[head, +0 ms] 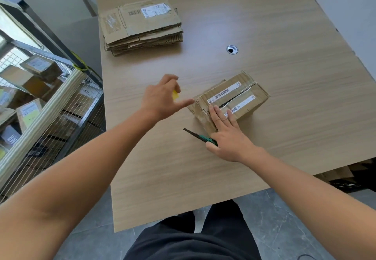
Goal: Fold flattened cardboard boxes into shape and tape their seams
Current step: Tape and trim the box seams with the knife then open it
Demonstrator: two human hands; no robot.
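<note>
A small folded cardboard box [247, 94] with barcode labels stands on the wooden table [284, 26], its top flaps meeting along a dark centre seam. The fingers of my right hand [227, 135] lie flat on the near end of the box top, while the thumb side holds a green-handled utility knife [198, 136] whose blade end points left. My left hand [160, 97] hovers just left of the box with its thumb stretched toward it. Its curled fingers hold a small yellow object [175, 94], mostly hidden. A stack of flattened cardboard boxes [142, 26] lies at the far left of the table.
A round cable hole [232, 49] sits in the table beyond the box. A wire-mesh cart [50, 101] filled with taped parcels stands against the table's left side. Grey tile floor and my dark trousers show below the near edge.
</note>
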